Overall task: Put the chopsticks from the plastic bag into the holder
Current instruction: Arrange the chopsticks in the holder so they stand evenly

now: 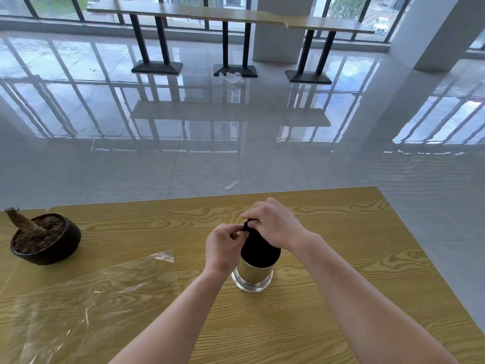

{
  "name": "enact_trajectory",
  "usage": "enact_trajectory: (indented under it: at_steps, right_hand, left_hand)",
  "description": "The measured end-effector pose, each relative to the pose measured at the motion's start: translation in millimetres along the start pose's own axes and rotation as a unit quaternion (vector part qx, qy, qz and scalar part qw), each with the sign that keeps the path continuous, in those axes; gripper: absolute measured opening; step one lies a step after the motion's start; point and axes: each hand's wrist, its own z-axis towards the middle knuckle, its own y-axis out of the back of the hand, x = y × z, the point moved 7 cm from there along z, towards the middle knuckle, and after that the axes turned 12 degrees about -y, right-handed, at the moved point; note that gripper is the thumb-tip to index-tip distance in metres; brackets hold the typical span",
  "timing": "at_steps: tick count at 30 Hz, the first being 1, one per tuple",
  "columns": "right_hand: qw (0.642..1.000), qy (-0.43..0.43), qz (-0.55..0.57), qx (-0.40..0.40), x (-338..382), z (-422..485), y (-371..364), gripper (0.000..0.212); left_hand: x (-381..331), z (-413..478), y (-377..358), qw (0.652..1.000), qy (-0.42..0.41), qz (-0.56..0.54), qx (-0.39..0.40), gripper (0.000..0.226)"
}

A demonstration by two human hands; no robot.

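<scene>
Bench: a yellow wood-grain bench (341, 258) is seen from above, with a glossy tiled floor (236, 127) beyond it.
Holder: a shiny cylindrical metal holder (253, 278) is stood upright near the middle of the bench.
Chopsticks: a bundle of black chopsticks (258, 252) is set in the holder — lower ends inside, tops above the rim.
Left hand: the left hand (223, 245) is curled, with its fingertips pinched on the top of the bundle.
Right hand: the right hand (273, 224) is closed over the top of the bundle from the far side.
Bag: a clear plastic bag (91, 292) is laid flat on the bench — well left of the holder, apart from both hands.
Pot: a dark round pot of soil (47, 240) with a brown stump is placed near the bench's left edge.
</scene>
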Motion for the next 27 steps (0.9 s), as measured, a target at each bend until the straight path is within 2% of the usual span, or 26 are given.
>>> enact_trajectory:
  at_steps: [10, 18, 24, 27]
  right_hand:
    - [0.999, 0.008, 0.031, -0.041, 4, 8, 5, 0.009]
    - [0.994, 0.028, 0.058, -0.088, 11, 5, 19, 0.007]
    - [0.980, 0.032, 0.114, -0.161, 14, 0, 82, 0.010]
    - [0.969, -0.012, 0.201, -0.141, 0, -1, 110, 0.005]
  left_hand:
    - [-3, 1, 2, 0.999, -0.022, 0.023, 0.001, 0.012]
    - [-6, 1, 2, 0.999, -0.028, 0.031, 0.006, 0.021]
    - [-1, 0, 3, 0.999, -0.028, 0.033, 0.005, 0.010]
    - [3, -1, 3, 1.000, -0.011, 0.009, 0.004, 0.016]
